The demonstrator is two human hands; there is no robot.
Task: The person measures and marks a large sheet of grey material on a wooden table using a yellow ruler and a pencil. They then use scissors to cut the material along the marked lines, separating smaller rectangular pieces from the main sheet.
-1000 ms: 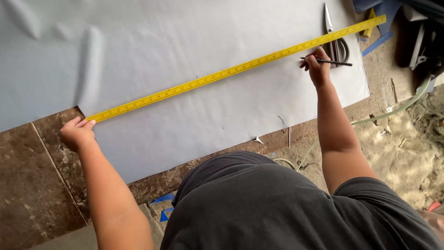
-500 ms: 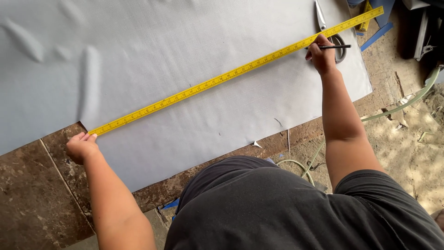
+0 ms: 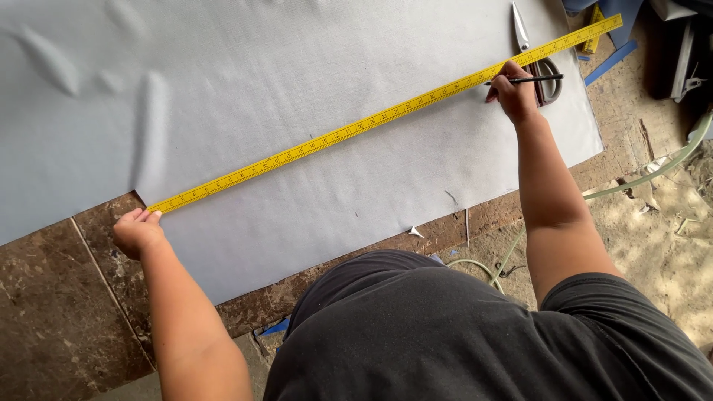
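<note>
Ruler (image 3: 386, 115), long and yellow, lies diagonally across the grey sheet (image 3: 297, 89), from its lower-left corner up to the top right. Left hand (image 3: 137, 232) curls at the ruler's near end, fingertips pinning it at the sheet edge over brown tile (image 3: 52, 319). Right hand (image 3: 512, 93) pinches a dark pen (image 3: 538, 78), tip just beside the ruler edge. Scissors (image 3: 535, 52) lie on the sheet behind that hand.

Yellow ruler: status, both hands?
Left hand pins the yellow ruler end at the grey sheet edge. Right hand holds a pen against ruler. Scissors beside right hand, not blocking.
</note>
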